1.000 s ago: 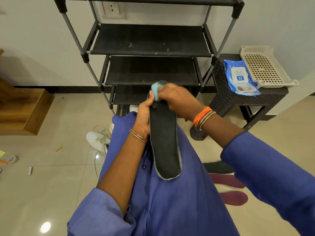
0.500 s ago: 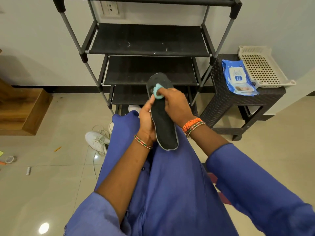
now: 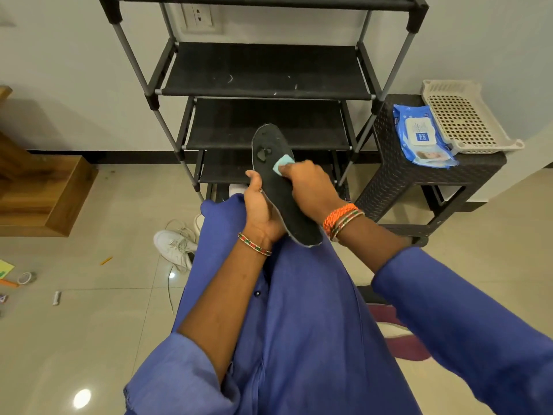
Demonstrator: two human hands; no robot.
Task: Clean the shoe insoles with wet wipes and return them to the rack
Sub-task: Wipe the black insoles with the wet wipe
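Note:
A black insole (image 3: 276,187) with a grey edge stands tilted over my lap, toe end up and away from me. My left hand (image 3: 259,208) grips its left edge near the heel, thumb up along the side. My right hand (image 3: 308,184) pinches a folded light-blue wet wipe (image 3: 282,163) and presses it on the insole's upper right part. Wet marks show near the toe. The black shoe rack (image 3: 263,94) stands right behind, its shelves bare. Maroon insoles (image 3: 404,339) and a dark one lie on the floor to my right, partly hidden by my sleeve.
A dark wicker stool (image 3: 419,181) at the right carries a blue wet wipe pack (image 3: 419,136) and a beige perforated tray (image 3: 463,118). White sneakers (image 3: 176,247) lie on the tiled floor by my left knee. A wooden step (image 3: 39,196) and small clutter sit at the left.
The insole has risen from lying along my lap to a tilted, more upright pose. My right hand with the wipe slid from the toe tip down to the right side.

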